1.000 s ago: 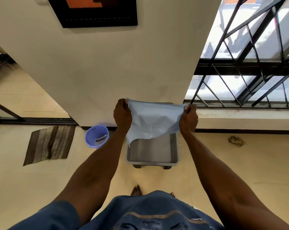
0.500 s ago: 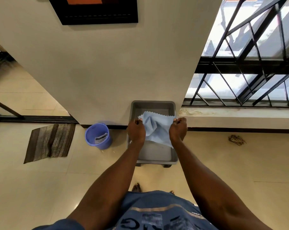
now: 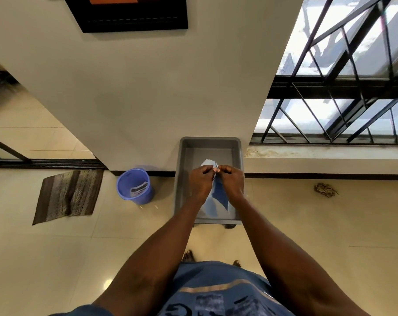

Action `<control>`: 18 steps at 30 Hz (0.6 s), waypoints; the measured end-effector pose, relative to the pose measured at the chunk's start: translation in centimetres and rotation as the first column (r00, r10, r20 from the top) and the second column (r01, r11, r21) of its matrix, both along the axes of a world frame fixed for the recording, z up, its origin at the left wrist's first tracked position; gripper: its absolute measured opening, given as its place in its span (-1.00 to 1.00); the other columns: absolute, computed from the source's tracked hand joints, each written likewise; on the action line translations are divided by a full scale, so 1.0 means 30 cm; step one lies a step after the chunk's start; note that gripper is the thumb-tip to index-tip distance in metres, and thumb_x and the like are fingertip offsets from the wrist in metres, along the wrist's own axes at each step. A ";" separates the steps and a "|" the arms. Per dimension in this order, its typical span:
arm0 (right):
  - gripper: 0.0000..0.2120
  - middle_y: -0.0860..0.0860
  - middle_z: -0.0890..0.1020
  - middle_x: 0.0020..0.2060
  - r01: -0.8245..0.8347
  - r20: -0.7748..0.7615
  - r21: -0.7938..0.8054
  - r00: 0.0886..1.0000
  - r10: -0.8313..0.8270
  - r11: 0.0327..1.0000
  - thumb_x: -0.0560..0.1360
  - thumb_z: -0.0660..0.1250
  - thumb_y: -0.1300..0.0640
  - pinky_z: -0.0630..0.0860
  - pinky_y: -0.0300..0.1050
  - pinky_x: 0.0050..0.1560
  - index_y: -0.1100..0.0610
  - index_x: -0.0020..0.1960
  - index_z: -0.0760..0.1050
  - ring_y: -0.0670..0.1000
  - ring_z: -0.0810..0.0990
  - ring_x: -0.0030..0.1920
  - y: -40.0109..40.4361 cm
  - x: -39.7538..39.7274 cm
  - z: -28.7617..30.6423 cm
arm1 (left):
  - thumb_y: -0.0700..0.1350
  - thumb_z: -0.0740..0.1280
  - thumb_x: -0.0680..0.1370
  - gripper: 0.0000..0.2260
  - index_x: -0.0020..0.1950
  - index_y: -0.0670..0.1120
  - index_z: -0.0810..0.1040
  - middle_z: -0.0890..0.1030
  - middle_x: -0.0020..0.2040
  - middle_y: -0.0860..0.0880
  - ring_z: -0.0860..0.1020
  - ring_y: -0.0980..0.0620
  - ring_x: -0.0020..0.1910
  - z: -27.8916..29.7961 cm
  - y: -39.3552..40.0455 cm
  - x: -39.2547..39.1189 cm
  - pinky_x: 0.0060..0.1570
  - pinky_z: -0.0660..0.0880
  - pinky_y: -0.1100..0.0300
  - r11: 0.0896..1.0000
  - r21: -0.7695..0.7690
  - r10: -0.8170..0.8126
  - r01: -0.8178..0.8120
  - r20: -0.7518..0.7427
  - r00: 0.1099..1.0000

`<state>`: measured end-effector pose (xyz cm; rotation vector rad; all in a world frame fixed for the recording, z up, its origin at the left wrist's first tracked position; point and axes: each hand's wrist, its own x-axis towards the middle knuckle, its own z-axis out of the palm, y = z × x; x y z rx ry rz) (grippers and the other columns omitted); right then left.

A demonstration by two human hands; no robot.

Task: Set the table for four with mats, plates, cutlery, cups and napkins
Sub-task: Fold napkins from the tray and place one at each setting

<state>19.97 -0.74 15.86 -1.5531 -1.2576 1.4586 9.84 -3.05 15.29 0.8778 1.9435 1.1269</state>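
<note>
A light blue cloth napkin (image 3: 218, 197) hangs folded between my two hands above a grey plastic tub (image 3: 182, 179) on the floor. My left hand (image 3: 200, 181) pinches the napkin's top edge. My right hand (image 3: 232, 181) pinches the same edge, fingertips touching the left hand's. A small corner of the napkin sticks up above my fingers. The rest hangs down between my wrists, partly hidden by them. The tub's visible inside looks bare.
A blue plastic bucket (image 3: 135, 185) stands left of the tub by the wall. A striped brown mat (image 3: 68, 197) lies further left on the tiled floor. A barred window (image 3: 341, 99) is at right, a crumpled scrap (image 3: 325, 189) on the floor below it.
My hands came down and together, bringing the napkin's two top corners to meet. The napkin went from spread wide to folded and hanging narrow over the tub.
</note>
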 end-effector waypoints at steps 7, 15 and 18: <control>-0.76 0.17 0.66 -0.10 0.025 0.029 0.023 0.999 -0.025 0.999 0.59 0.31 0.08 0.60 -0.10 0.07 0.26 0.06 0.61 0.07 0.65 -0.05 -0.015 -0.014 0.032 | -0.06 0.28 0.63 -0.82 0.04 -0.14 0.60 0.63 -0.03 -0.15 0.59 0.00 -0.06 0.015 0.000 0.001 0.11 0.55 0.12 0.999 -0.038 0.009 -0.007 0.050 0.999; -0.76 0.22 0.62 -0.17 -0.064 -0.007 0.044 0.998 0.064 0.997 0.63 0.23 0.18 0.56 -0.09 0.03 0.33 0.00 0.58 0.10 0.61 -0.10 -0.028 -0.009 0.037 | -0.04 0.25 0.64 -0.88 0.01 -0.03 0.54 0.61 -0.07 -0.10 0.59 -0.01 -0.04 -0.040 -0.002 -0.020 0.18 0.54 0.05 0.994 -0.086 -0.054 0.065 0.122 0.991; -0.73 0.14 0.61 -0.24 -0.082 -0.042 0.015 0.996 0.083 0.997 0.65 0.15 0.22 0.57 -0.17 -0.09 0.36 -0.01 0.56 -0.03 0.60 -0.20 -0.027 0.001 0.052 | -0.12 0.20 0.67 -0.82 0.12 -0.18 0.55 0.59 -0.07 -0.13 0.55 0.06 -0.12 0.014 0.001 -0.017 0.22 0.51 0.07 0.997 -0.048 -0.055 0.065 0.175 0.983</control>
